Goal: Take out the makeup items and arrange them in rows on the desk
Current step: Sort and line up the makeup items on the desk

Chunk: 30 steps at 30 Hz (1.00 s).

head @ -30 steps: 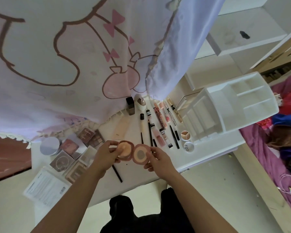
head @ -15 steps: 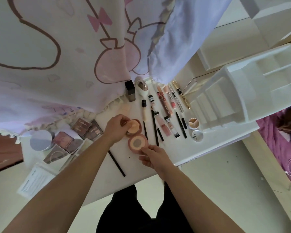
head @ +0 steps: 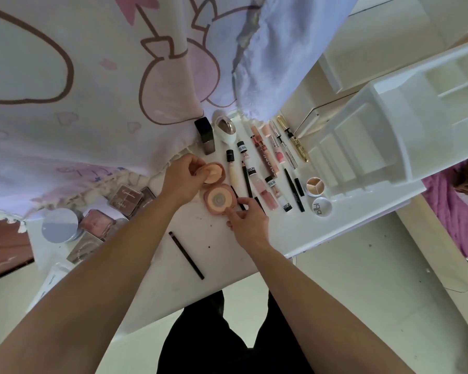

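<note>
Desk (head: 227, 249): white. Open compact (head: 219, 202): pink, grey centre; its puff (head: 214, 172) peach. Organiser (head: 405, 125), right of frame: white. Cloth (head: 92, 76), upper left: pale, pink bows and brown outlines. Pencil (head: 186, 255), lower centre: black. Round lid (head: 60, 225), left: silver.

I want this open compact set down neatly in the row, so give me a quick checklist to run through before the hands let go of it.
1. Compact base flat on the white desk: ok, it seems to lie level.
2. Right hand steadying the base: ok, fingertips touch its near edge.
3. Left hand controls the lid: ok, fingers grip the lid and puff.
4. Room beside the pencils: not ok, the base crowds them.
5. Loose black pencil aligned with the rows: not ok, it lies apart, slanted.
6. Hinge intact: cannot tell, hidden.
</note>
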### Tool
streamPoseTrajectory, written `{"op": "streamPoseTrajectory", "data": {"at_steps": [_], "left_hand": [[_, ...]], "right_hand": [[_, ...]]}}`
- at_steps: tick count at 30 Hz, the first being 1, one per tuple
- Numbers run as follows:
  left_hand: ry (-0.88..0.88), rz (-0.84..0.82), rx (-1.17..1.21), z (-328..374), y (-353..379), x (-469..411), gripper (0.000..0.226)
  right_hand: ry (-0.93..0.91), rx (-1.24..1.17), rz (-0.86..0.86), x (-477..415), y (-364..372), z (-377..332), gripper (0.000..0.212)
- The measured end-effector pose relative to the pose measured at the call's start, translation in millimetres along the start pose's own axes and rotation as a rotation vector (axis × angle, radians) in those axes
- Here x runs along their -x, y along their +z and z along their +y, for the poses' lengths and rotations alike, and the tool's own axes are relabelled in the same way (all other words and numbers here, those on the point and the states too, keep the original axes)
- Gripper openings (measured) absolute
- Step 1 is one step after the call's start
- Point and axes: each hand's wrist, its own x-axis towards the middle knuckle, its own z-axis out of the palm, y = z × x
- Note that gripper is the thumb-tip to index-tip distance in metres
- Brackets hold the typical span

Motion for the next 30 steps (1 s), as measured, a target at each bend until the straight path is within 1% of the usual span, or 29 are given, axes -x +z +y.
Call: {"op": "streamPoseTrajectory", "data": {"at_steps": [4, 9, 13, 21, 27, 30], "left_hand": [[-0.012, -0.024, 0.06, -1, 1, 2, 0.021], [-0.042, -0.04, 0.087, -8, 0, 10, 0.03], [-0.085, -0.041, 0.138, -7, 4, 13, 0.033], [-0.086, -0.034, 0.163, -3, 6, 12, 0.037], [-0.118, -0.031, 0.185, -10, 5, 27, 0.061], [-0.128, 0.018, 0.112, -20, -5, 40, 0.06]], "right_hand": [[-0.027, 0.046, 0.014, -9, -1, 6, 0.03], [-0.056, 0.079, -0.05, -8, 0, 12, 0.037], [-0.073, 0.099, -0.054, -9, -5, 12, 0.041], [-0.072, 0.047, -0.007, -14, -7, 7, 0.038], [-0.067, 0.088, -0.03, -11, -10, 13, 0.039], [-0.081, 0.113, -0.031, -5, -13, 13, 0.035]]}}
